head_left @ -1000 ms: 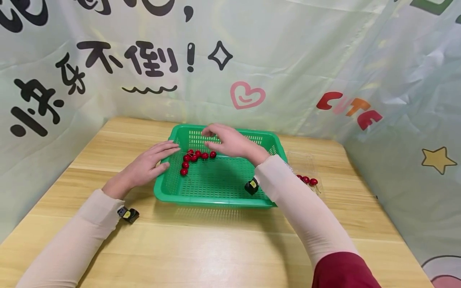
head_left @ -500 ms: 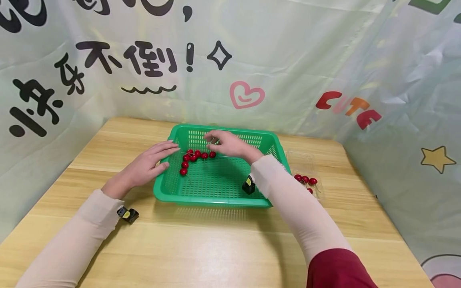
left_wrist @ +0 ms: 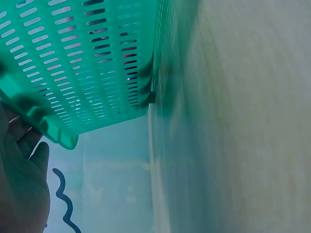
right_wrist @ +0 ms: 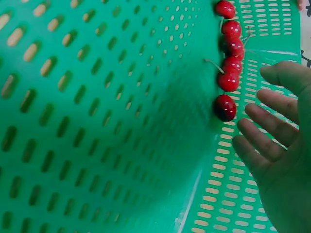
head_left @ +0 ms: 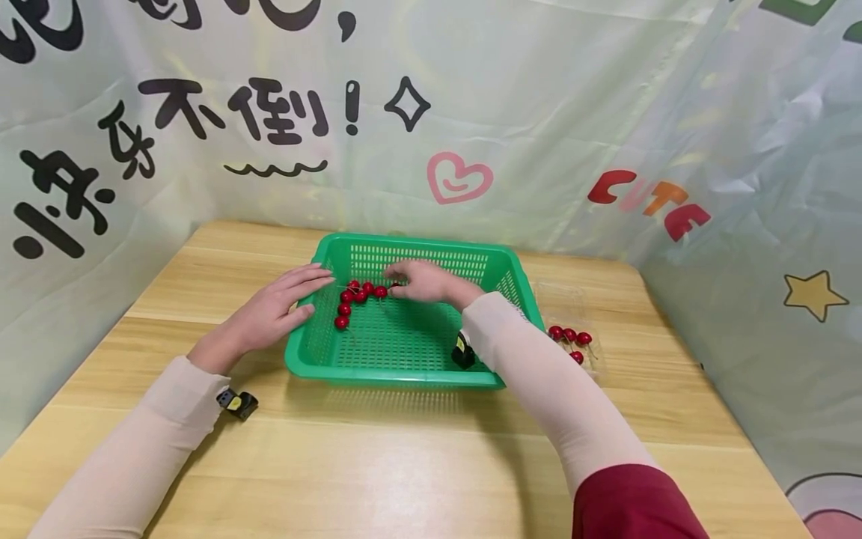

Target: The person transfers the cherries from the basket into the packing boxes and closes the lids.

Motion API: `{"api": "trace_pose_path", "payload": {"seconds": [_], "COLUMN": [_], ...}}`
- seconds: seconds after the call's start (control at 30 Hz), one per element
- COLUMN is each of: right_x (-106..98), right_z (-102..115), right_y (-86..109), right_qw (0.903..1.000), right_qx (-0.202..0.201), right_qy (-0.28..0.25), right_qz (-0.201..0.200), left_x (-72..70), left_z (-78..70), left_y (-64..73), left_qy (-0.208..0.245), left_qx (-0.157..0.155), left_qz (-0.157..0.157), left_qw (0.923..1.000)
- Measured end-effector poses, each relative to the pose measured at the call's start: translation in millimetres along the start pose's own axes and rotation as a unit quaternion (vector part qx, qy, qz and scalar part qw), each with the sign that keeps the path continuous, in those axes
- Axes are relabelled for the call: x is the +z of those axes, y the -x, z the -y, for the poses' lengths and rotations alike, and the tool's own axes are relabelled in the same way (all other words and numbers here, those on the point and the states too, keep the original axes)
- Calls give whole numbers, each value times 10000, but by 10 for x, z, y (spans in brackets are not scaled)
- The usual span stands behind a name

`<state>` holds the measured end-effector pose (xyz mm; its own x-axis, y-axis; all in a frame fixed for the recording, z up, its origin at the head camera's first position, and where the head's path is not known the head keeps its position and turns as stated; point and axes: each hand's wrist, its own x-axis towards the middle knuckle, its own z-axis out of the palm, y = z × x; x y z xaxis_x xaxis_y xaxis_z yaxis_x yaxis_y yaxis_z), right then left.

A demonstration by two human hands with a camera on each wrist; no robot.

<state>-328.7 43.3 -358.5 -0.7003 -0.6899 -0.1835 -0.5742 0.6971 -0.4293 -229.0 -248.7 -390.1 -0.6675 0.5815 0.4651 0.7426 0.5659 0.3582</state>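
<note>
My left hand lies with straight, relaxed fingers over the left rim of the green basket, gripping nothing. The head view gives me only the back of it; the left wrist view adds my palm from below, the basket's slotted outer wall and specks of red through the slots.

Next, inside the basket, the cherries lie toward the far left, some in a line down the left side, others along the back. My right hand is in the basket, at the right end of that back row. From above it partly hides the end cherry, and I couldn't tell whether I had it. The right wrist view settles that: my fingers are stretched and slightly spread, just beside it with a gap between, holding nothing.

Just right of the basket, partly behind my sleeve, a clear box holds more cherries.

All this sits on a pale wood-grain table, glossy in front. Printed cloth walls it in: black characters at left, a pink heart, colourful CUTE letters, then a yellow star.
</note>
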Motion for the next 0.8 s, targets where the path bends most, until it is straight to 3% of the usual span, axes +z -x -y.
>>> {"api": "trace_pose_path", "payload": {"seconds": [0.33,0.57,0.8], "right_x": [73,90,70], "right_z": [-89,-85,-83], "right_y": [-16,6,28], "right_qw": [9979,9912,9894], "right_qx": [74,70,163], "right_qy": [576,1228,1302], "right_qz": [274,480,623], "left_x": [8,14,2], "left_z": [11,14,-4], "left_y": [4,5,3], "left_qy": [-12,-45,-37], "left_qx": [18,7,-22], "left_qz": [6,5,15], "left_qw": [10000,10000,10000]}}
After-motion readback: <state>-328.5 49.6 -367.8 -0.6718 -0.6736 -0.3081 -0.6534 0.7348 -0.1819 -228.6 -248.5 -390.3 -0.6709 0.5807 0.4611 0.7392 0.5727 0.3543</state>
